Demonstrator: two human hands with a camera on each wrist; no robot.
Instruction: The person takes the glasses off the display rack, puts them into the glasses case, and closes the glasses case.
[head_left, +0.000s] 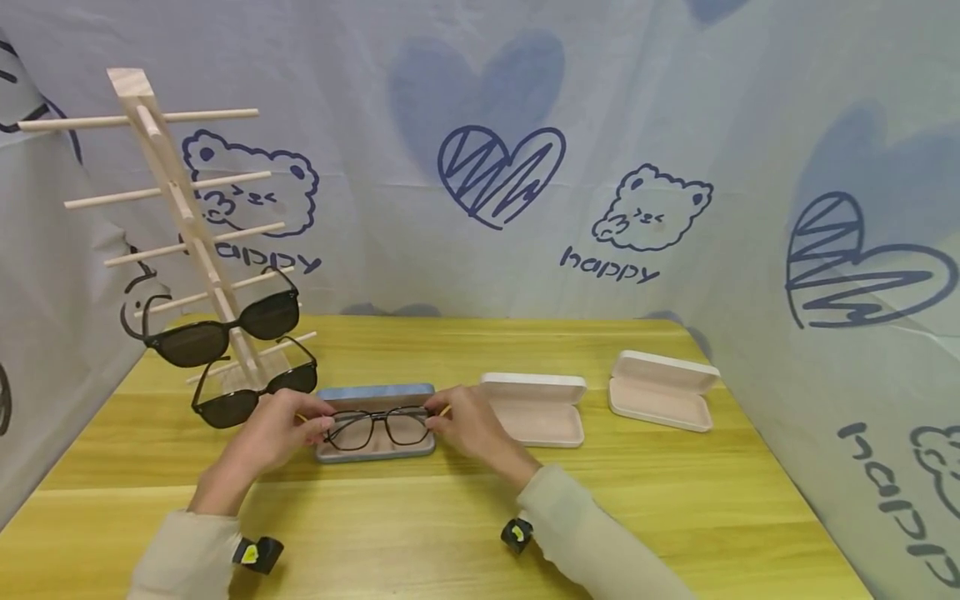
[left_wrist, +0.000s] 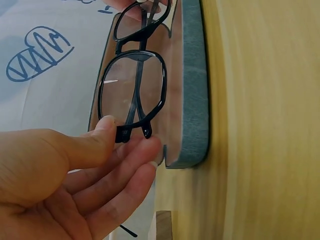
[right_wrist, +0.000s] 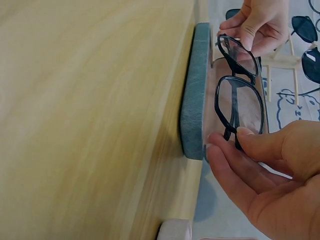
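Observation:
A pair of black-framed eyeglasses (head_left: 379, 414) with clear lenses and folded temples is over the open blue glasses case (head_left: 375, 456), whose lining is pink. My left hand (head_left: 279, 427) pinches the left end of the frame between thumb and fingers. At the other end, my right hand (head_left: 471, 423) pinches the right hinge corner the same way. Both wrist views show the eyeglasses (left_wrist: 134, 85) level along the length of the case (right_wrist: 195, 95), close over its lining.
Left of the case stands a wooden display rack (head_left: 187, 208) with several pegs. It bears upper sunglasses (head_left: 225, 332) and lower sunglasses (head_left: 255, 400), the lower pair right by my left hand. Two open white cases, a nearer one (head_left: 536, 423) and a farther one (head_left: 662, 402), lie to the right.

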